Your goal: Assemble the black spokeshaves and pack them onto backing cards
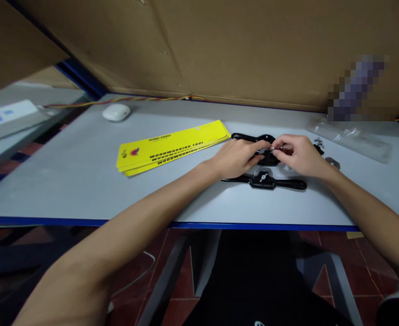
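Observation:
A black spokeshave lies on the table under both hands, its far handle showing above my left hand. My left hand grips the body of this spokeshave, thumb and index finger bent around it. Over the same body, my right hand pinches a small shiny metal screw between thumb and fingertips. The fingers hide much of the middle. A second black spokeshave lies nearer the front edge, with a silver wing-shaped screw on its body.
Yellow printed cards lie fanned at the left. Small silver screws and a dark metal piece rest right of my right hand. Clear plastic packaging lies behind. A white rounded case sits back left, before the cardboard wall.

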A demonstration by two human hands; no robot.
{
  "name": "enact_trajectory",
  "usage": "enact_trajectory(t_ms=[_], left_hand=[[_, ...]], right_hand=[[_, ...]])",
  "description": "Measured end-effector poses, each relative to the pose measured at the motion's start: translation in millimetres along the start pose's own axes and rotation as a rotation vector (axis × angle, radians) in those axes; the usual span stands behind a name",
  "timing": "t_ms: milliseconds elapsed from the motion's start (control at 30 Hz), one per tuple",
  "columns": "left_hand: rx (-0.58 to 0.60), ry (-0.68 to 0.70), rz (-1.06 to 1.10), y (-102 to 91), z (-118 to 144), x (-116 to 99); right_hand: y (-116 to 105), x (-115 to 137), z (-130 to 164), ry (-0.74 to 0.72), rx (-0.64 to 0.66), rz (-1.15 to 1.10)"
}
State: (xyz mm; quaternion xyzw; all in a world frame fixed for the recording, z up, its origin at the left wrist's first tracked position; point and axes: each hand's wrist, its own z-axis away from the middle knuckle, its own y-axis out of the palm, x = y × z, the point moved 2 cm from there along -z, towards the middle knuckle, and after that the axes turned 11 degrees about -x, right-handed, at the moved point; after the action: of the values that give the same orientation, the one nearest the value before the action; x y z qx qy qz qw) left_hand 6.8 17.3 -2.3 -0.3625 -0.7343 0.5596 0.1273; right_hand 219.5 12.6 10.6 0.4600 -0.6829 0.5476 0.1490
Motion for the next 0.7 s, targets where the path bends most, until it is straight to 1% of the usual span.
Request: enact_trajectory(t_ms=[67, 267, 600, 700], left_hand=[[-0.019, 0.024, 0.019, 0.7, 0.2, 1.8], [-0.034, 0.100, 0.049, 0.3, -0.5, 4.6], [-0.071, 0.097, 0.099, 0.3, -0.2, 4.7], [-0.074, 0.081, 0.112, 1.0, 0.0, 5.3]], right_hand=[[-0.5, -0.5, 0.0, 0.038, 0.002, -0.028], [-0.3, -1.9, 0.4, 0.066, -0.001, -0.046], [-0.6, 1.3, 1.5, 0.065, 0.017, -0.014], [-0.6, 1.2, 1.2, 0.028, 0.008, -0.015]])
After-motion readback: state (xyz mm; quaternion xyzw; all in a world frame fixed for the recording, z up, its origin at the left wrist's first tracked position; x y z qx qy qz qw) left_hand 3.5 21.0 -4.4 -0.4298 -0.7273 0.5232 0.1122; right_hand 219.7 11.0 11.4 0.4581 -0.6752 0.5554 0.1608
